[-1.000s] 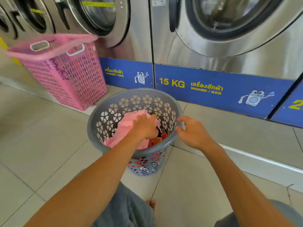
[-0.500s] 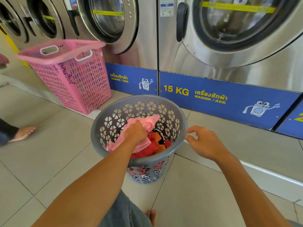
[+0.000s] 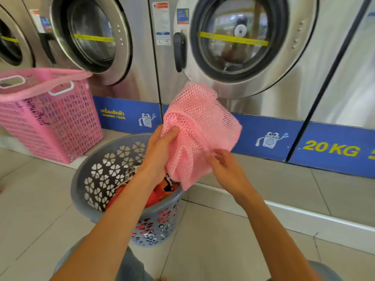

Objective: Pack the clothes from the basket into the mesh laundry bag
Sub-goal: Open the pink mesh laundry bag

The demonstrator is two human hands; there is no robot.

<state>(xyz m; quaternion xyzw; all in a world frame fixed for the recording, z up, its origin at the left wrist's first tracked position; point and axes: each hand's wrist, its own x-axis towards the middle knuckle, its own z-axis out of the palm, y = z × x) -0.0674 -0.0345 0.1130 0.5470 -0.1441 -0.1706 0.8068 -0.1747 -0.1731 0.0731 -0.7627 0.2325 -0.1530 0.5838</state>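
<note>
The pink open-weave mesh laundry bag (image 3: pixel 199 130) is held in the air above the far right rim of the round grey plastic basket with flower-shaped cut-outs (image 3: pixel 95 201), in front of the lower edge of the stainless-steel front-loading washer with the round glass door (image 3: pixel 233 37). The bag is crumpled and folded on itself, its netting of small hexagonal holes bunched into loose pleats; its lowest corner hangs down to about the level of the basket rim. No opening of the bag can be made out. The left hand (image 3: pixel 160 153) is closed around a gathered fold at the bag's left side, thumb uppermost and pressed into the mesh. The right hand (image 3: pixel 225 169) is partly open, its fingertips (image 3: pixel 213 157) pinching or touching the lower right edge of the mesh; how firm that hold is cannot be told. Inside the basket lie the red, orange and patterned clothes (image 3: pixel 154 195), heaped low against the near wall and partly hidden by the left forearm. The basket stands on the pale tiled floor (image 3: pixel 223 240). To the left, well apart, a pink rectangular lattice basket with white handles (image 3: pixel 50 122) leans against the blue base panel (image 3: pixel 125 116) of the machines. A "20 KG" label in yellow (image 3: pixel 330 149) shows at right.
</note>
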